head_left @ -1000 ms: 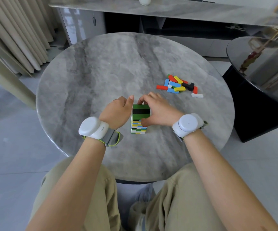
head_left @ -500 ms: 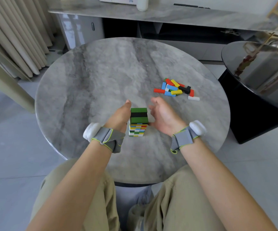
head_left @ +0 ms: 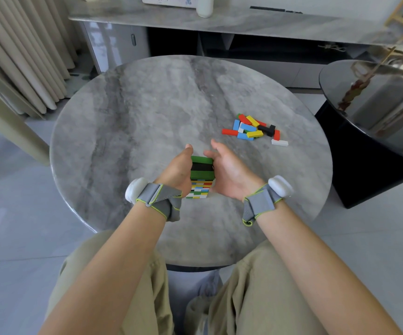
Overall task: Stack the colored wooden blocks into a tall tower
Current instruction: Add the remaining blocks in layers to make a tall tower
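A tower of colored wooden blocks [head_left: 201, 176] stands near the front of the round grey marble table [head_left: 147, 112]. Its top layer is green, black, green. My left hand [head_left: 177, 169] presses flat against the tower's left side. My right hand [head_left: 229, 169] presses flat against its right side, palm turned inward. The fingers of both hands are extended along the tower's sides. A loose pile of blocks [head_left: 251, 129] in red, blue, yellow, black and green lies to the back right, with one white block [head_left: 279, 142] apart at its near right.
A black glossy round side table [head_left: 374, 122] stands close on the right. A marble-topped cabinet [head_left: 219, 22] runs along the back with a white bottle [head_left: 205, 6] on it. Curtains [head_left: 19, 56] hang at the left. My knees are under the table's front edge.
Both hands turned from gripping the tower's top with fingers to flat palms, opened apart half a second ago, and have now closed in against the tower's two sides.
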`<state>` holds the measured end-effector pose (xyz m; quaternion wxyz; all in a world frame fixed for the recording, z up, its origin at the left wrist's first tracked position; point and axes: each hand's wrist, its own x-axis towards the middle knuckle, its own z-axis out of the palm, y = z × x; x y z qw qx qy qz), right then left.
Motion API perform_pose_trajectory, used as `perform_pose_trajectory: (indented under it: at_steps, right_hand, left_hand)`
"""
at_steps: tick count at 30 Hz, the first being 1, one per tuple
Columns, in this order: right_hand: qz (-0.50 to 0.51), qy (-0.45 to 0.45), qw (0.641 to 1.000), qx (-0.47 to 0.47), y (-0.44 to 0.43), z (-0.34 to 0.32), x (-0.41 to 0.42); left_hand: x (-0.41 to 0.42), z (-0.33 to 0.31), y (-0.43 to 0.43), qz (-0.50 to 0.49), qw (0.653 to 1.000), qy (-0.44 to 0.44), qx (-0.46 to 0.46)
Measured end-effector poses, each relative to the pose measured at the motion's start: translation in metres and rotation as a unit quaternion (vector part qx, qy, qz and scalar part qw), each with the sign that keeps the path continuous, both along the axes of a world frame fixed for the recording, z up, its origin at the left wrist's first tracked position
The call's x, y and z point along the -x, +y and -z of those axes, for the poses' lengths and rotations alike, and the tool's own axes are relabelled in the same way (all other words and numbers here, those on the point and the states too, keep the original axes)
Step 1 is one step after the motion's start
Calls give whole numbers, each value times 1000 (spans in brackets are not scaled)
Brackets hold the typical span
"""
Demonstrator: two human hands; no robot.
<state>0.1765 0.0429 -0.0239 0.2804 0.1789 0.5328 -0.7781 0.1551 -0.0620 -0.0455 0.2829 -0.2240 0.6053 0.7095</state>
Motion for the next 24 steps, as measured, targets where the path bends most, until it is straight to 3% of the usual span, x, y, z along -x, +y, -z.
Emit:
perform_pose_trajectory:
  at_steps: [6,9,10,12,14,18,24]
  right_hand:
    - [-28,29,999,-22,1,0,0]
    - [-35,90,990,-104,11,-7,-1]
    - [-43,137,975,-171,18,-7,0]
    - [-88,241,915,-312,32,-4,2]
    - [-159,293,867,-371,42,5,3]
    - [-241,304,830,-400,42,16,5]
    - [-241,329,800,-440,37,23,10]
  left_hand:
    - [-11,-19,0,23,999,26,-10]
    - [-11,-24,-8,108,984,113,91]
    - [-10,-27,-16,153,958,168,174]
    - [-6,-28,-33,254,863,277,337]
    - [-4,-23,-41,309,799,321,403]
    - [-8,-17,-33,328,790,337,394]
    - [-7,-12,-29,297,781,378,398]
